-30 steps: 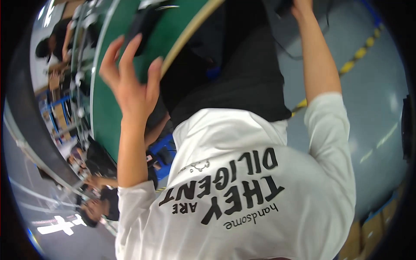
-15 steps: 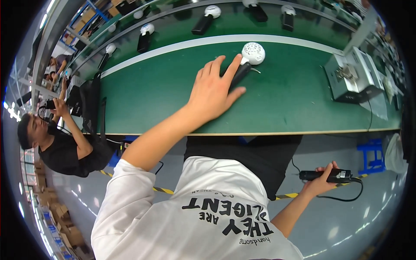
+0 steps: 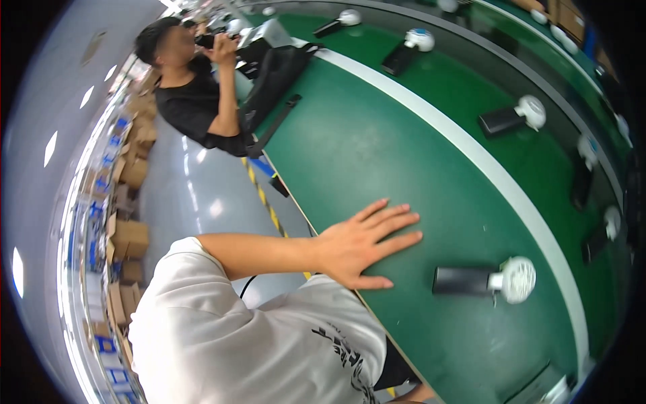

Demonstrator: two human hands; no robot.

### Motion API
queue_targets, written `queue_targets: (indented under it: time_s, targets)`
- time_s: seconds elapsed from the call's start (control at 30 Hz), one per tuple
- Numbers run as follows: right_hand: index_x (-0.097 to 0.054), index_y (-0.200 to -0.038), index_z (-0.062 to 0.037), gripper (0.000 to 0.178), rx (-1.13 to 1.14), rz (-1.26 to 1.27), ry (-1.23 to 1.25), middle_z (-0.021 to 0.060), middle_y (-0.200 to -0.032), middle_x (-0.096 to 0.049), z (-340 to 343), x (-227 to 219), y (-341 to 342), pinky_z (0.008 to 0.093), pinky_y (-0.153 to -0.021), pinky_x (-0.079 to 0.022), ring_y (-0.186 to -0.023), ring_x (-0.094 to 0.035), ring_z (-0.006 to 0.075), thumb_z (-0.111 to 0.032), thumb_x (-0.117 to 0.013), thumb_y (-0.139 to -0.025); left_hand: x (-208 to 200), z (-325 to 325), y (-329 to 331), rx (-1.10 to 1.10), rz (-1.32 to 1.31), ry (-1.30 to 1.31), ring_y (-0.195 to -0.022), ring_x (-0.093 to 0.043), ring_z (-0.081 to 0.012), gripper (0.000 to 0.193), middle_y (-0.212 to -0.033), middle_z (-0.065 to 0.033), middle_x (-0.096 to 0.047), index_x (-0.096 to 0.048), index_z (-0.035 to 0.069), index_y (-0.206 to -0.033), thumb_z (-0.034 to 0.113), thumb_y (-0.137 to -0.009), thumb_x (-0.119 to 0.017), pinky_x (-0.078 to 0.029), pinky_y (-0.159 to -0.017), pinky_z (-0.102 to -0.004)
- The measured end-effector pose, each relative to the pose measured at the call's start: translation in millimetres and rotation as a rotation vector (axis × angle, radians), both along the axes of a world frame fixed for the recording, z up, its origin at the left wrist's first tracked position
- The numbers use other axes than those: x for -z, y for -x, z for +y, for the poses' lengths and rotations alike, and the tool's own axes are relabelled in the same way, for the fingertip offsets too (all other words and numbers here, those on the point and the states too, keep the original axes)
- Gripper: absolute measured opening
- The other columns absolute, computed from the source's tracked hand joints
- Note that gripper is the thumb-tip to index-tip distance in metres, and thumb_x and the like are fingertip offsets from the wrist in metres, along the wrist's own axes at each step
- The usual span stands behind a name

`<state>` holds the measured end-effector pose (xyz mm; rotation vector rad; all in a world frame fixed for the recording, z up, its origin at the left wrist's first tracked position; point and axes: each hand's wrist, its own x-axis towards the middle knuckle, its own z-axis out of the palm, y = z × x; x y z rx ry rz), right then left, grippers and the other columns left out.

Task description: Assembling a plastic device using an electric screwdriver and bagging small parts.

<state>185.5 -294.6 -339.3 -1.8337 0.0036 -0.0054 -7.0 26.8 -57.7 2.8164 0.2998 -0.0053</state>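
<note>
My left hand (image 3: 360, 246) lies flat, palm down, on the green table (image 3: 377, 148), fingers spread and holding nothing. A short way beyond its fingertips a small hand-held fan (image 3: 484, 279) with a black handle and a round white head lies on its side; the hand does not touch it. My right hand is out of the picture; only a sliver of forearm shows at the bottom edge.
Several similar fans (image 3: 511, 118) lie spaced along the darker belt (image 3: 538, 161) past a white stripe. A black bag (image 3: 272, 84) sits on the table's far end. Beside it a person in a black shirt (image 3: 192, 101) holds something to their face. Cardboard boxes (image 3: 128, 239) line the floor.
The view has swung round. My left hand has come off the fan and now rests flat on the table beside it. My right hand with its black tool has left the picture.
</note>
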Motion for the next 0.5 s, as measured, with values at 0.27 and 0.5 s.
queue_targets:
  time_s: [0.27, 0.5]
  targets:
    - [-0.058, -0.114, 0.0022, 0.032, -0.332, 0.182, -0.199, 0.0062, -0.084, -0.061, 149.7, 66.4, 3.9, 0.0292, -0.052, -0.047, -0.057, -0.054, 0.0129, -0.012, -0.074, -0.091, -3.4, -13.9, 1.8, -0.051, -0.019, 0.078, -0.148, -0.031, -0.0422, 0.083, -0.158, -0.0227, -0.036, -0.044, 0.004, -0.15, 0.061, -0.09, -0.057, -0.022, -0.12, -0.0577]
    - [-0.058, -0.114, 0.0016, 0.032, -0.339, 0.165, 0.104, 0.006, -0.083, -0.061, 24.4, 38.8, 3.9, 0.0292, -0.052, -0.047, -0.057, -0.054, 0.013, -0.012, -0.075, -0.091, -1.4, -9.8, 2.8, -0.039, -0.26, 0.013, -0.137, -0.043, -0.0423, 0.08, -0.145, -0.0232, -0.046, -0.05, 0.004, -0.141, 0.056, -0.084, -0.067, -0.031, -0.115, -0.0594]
